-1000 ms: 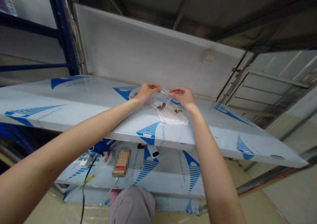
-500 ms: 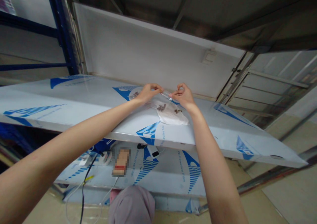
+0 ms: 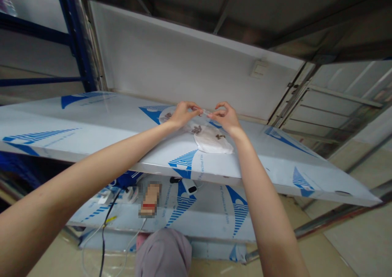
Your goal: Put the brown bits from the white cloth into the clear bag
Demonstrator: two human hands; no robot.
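My left hand (image 3: 183,114) and my right hand (image 3: 225,118) meet above the middle of a steel table, fingertips pinching the narrow top edge of a clear plastic bag (image 3: 191,126). The bag lies partly over a white cloth pad (image 3: 212,141). Several small brown pieces (image 3: 196,129) rest on or near the pad, seemingly under the plastic. Whether the pad is inside the bag is hard to tell.
The table top (image 3: 92,118) wears protective film with blue print, and a white wall panel (image 3: 183,48) rises behind it. Below is a lower shelf (image 3: 208,211) holding a power strip (image 3: 130,195), black cable (image 3: 108,211), and a pixelated object (image 3: 150,199). A blue rack upright (image 3: 76,40) stands left.
My hands have drawn closer together and rise slightly. The bag's top edge is now pinched into a narrow strip between them.
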